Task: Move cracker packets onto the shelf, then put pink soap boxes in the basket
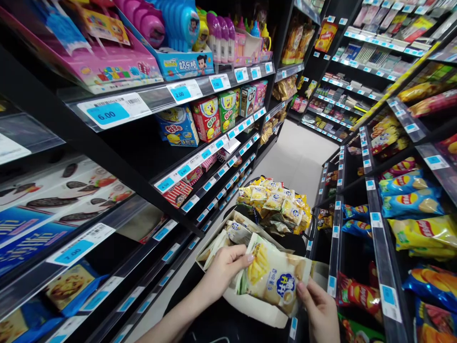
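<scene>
While my left hand (226, 267) and right hand (319, 307) pinch a snack bag (269, 271), I'm seeing shelves (159, 101) both sides, pale floor (298, 152) beyond.

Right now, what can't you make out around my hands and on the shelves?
All in the head view:
- Back of the snack bag: turned away from the camera.
- Right hand: some fingers hidden behind the bag.
- Open carton: part of its inside hidden by the bag and left hand.
- Goods on the far shelves: too small to read.
- Cookie packet at lower left: cut off by the picture's edge.
</scene>
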`<action>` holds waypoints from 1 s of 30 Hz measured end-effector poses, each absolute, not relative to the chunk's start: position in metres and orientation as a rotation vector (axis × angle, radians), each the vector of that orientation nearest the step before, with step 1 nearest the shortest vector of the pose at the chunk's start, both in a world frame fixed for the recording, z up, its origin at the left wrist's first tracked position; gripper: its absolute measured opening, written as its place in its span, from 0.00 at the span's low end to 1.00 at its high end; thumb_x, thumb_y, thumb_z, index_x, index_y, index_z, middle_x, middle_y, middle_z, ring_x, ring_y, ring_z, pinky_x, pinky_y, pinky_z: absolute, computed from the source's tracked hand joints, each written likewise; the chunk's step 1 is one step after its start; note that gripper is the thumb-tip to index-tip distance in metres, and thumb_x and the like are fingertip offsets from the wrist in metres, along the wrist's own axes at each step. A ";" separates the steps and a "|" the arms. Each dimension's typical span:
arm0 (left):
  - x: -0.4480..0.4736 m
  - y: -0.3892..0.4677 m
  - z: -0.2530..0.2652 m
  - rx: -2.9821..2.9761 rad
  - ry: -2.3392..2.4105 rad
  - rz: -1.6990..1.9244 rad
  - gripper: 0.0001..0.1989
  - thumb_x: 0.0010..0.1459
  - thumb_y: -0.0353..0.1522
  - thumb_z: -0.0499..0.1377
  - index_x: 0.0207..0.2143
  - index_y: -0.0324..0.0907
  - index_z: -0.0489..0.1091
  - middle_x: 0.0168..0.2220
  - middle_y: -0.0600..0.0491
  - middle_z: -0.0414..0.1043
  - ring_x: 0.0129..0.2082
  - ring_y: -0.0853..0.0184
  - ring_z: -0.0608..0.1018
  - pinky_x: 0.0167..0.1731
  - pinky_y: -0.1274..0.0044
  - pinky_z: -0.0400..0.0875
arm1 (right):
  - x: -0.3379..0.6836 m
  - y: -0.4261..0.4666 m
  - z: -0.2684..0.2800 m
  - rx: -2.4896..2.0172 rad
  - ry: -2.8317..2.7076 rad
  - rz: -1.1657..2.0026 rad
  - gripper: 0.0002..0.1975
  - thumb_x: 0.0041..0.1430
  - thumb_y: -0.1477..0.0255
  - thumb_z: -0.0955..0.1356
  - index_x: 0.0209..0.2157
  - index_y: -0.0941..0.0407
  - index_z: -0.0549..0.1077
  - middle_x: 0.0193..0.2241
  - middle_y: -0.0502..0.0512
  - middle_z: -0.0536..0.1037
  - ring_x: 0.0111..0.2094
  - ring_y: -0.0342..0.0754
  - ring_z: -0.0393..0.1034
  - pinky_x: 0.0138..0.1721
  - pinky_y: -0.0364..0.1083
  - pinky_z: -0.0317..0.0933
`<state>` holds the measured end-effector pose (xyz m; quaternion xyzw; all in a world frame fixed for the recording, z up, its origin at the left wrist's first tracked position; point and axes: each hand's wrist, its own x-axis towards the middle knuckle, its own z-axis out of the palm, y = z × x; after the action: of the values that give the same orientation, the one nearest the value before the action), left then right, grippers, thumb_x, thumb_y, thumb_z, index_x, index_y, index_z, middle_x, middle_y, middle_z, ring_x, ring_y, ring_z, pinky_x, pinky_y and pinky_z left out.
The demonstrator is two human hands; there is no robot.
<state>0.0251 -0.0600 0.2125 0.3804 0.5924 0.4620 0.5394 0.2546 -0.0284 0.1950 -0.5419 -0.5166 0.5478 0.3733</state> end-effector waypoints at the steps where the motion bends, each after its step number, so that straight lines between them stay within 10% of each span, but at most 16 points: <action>1: 0.024 -0.060 0.215 0.935 1.438 1.091 0.26 0.51 0.52 0.59 0.16 0.41 0.58 0.16 0.61 0.51 0.19 0.73 0.56 0.20 0.79 0.47 | 0.255 -0.029 0.196 -1.425 -1.330 1.387 0.18 0.51 0.55 0.71 0.27 0.56 0.80 0.25 0.54 0.78 0.33 0.53 0.74 0.35 0.46 0.69; 8: 0.013 -0.063 0.226 1.023 1.362 1.168 0.22 0.57 0.47 0.56 0.30 0.39 0.80 0.28 0.49 0.79 0.23 0.66 0.75 0.26 0.77 0.68 | 0.269 -0.028 0.202 -1.286 -1.513 1.237 0.29 0.49 0.43 0.66 0.35 0.53 0.82 0.35 0.60 0.83 0.37 0.58 0.77 0.41 0.50 0.69; 17: 0.024 -0.064 0.216 0.680 1.359 1.288 0.16 0.40 0.35 0.72 0.32 0.39 0.75 0.20 0.58 0.72 0.21 0.71 0.70 0.24 0.80 0.63 | 0.239 -0.037 0.199 -1.393 -1.165 1.133 0.19 0.43 0.59 0.76 0.33 0.54 0.73 0.26 0.50 0.77 0.26 0.45 0.72 0.28 0.41 0.67; 22: 0.020 -0.061 0.219 0.794 1.356 1.268 0.11 0.44 0.34 0.69 0.31 0.39 0.77 0.21 0.57 0.72 0.23 0.70 0.71 0.27 0.79 0.65 | 0.245 -0.035 0.190 -1.398 -1.145 1.090 0.26 0.43 0.60 0.76 0.44 0.55 0.70 0.21 0.48 0.77 0.25 0.45 0.73 0.29 0.42 0.69; 25: 0.017 -0.062 0.218 0.939 1.403 1.230 0.06 0.46 0.32 0.68 0.21 0.39 0.77 0.20 0.54 0.74 0.22 0.69 0.72 0.25 0.79 0.66 | 0.256 -0.032 0.188 -1.368 -1.326 1.040 0.15 0.43 0.62 0.77 0.32 0.56 0.79 0.22 0.53 0.80 0.24 0.47 0.74 0.28 0.42 0.68; 30: 0.008 -0.070 0.216 1.171 1.268 1.338 0.07 0.54 0.33 0.63 0.32 0.41 0.81 0.34 0.46 0.82 0.35 0.59 0.81 0.36 0.73 0.73 | 0.270 -0.026 0.195 -1.060 -1.489 0.988 0.11 0.51 0.59 0.73 0.32 0.52 0.82 0.32 0.58 0.84 0.35 0.53 0.78 0.37 0.47 0.72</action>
<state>0.0080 -0.0700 0.2159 0.4760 0.5153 0.5438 0.4606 0.2696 -0.0263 0.1955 -0.4397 -0.6176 0.4100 0.5072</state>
